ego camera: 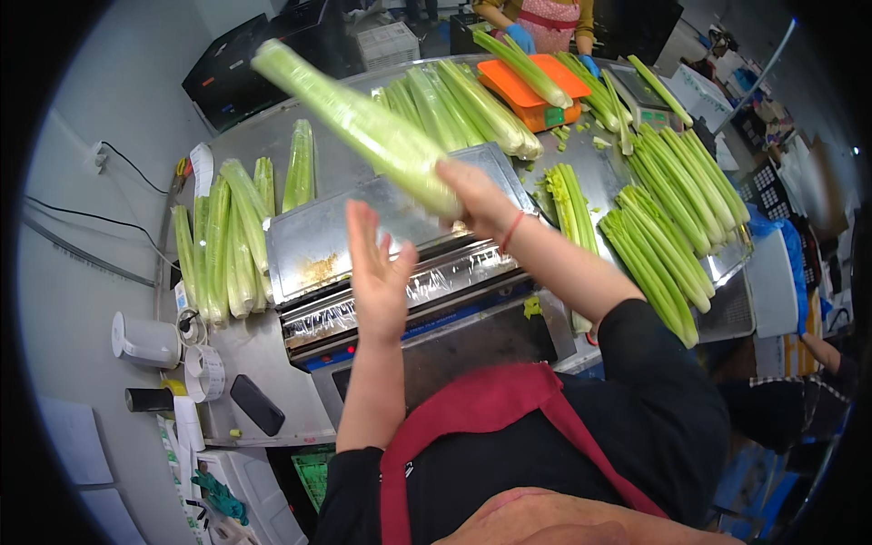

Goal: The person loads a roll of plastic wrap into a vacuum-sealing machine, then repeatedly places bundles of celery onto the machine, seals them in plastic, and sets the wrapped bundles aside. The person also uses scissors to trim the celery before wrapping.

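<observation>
My right hand (pixel 477 196) grips the lower end of a celery bunch (pixel 368 129), which looks wrapped in shiny clear film. The bunch slants up and to the left above the metal top plate (pixel 320 238) of a film wrapping machine. My left hand (pixel 379 279) is raised below the bunch and apart from it, fingers spread, holding nothing. Stretched film (pixel 436 279) lies across the machine's front, just behind my left hand. Wrapped celery (pixel 219 252) rests left of the machine, and another wrapped bunch (pixel 298 167) stands out behind it.
More celery (pixel 443 102) lies at the back beside an orange scale (pixel 528 85), where a person in blue gloves (pixel 521 37) stands. Untrimmed bunches (pixel 674 191) are piled on the right. A phone (pixel 257 405), label roll (pixel 204 373) and white container (pixel 144 339) occupy the left front.
</observation>
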The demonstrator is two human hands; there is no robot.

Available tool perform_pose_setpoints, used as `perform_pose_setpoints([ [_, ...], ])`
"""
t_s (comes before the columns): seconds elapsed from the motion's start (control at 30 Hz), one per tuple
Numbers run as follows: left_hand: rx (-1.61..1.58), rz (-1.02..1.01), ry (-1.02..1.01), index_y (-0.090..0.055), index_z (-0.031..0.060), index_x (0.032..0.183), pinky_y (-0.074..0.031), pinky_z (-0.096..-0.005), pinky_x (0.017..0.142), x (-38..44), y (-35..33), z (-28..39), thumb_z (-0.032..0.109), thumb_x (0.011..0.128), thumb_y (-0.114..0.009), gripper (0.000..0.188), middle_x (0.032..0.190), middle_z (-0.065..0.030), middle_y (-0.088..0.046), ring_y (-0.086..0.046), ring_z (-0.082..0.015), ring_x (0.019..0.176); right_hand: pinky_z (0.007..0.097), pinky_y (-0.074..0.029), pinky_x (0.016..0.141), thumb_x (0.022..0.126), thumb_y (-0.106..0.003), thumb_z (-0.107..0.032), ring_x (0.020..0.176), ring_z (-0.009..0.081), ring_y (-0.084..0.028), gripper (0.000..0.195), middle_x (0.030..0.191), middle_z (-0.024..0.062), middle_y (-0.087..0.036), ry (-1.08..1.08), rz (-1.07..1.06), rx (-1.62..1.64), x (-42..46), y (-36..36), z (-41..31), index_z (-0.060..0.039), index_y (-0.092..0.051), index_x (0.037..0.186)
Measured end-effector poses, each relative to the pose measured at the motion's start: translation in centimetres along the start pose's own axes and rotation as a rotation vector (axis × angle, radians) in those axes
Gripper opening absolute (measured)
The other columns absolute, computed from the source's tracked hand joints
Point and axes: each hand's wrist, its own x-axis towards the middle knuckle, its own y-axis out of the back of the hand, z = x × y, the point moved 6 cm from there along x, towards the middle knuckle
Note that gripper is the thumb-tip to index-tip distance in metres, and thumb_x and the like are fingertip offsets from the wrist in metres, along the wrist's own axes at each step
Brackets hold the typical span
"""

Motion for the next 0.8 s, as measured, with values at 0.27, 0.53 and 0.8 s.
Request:
perform_pose_setpoints([
  [0.27,-0.040,-0.199,0.322,-0.046,-0.0029,0.130,-0.038,-0.0330,0.101,-6.5,0.8,-3.6,0.001,0.087,-0.058,0.044,0.129,-0.0133,-0.052,-0.048,-0.0205,0.121,0.0341,-0.052,0.060,0.087,-0.055,-0.043,0.072,0.0209,-0.062,0.050,0.096,0.0130,-0.064,0.023,0.442,-0.718,15.8,13.4,-4.7,-0.0059,-0.056,0.122],
  [0.53,-0.037,-0.201,0.334,-0.050,-0.0054,0.125,-0.044,-0.0319,0.094,-8.4,1.7,-3.5,-0.003,0.088,-0.055,0.037,0.116,-0.0150,-0.060,-0.058,-0.0208,0.106,0.0335,-0.047,0.086,0.085,-0.057,-0.041,0.099,0.0280,-0.063,0.042,0.103,0.0146,-0.068,0.450,0.545,-0.979,1.9,22.4,-6.1,-0.0050,-0.067,0.106],
  [0.8,-0.036,-0.488,0.434,-0.052,-0.0028,0.124,-0.045,-0.0301,0.092,-8.8,-4.0,-4.8,0.001,0.088,-0.057,0.036,0.114,-0.0127,-0.061,-0.058,-0.0188,0.105,0.0382,-0.043,0.098,0.065,-0.071,-0.058,0.115,0.0385,-0.052,0.114,0.120,0.0325,-0.052,-0.385,0.815,-1.271,-20.8,28.2,8.4,0.0099,-0.020,0.141],
])
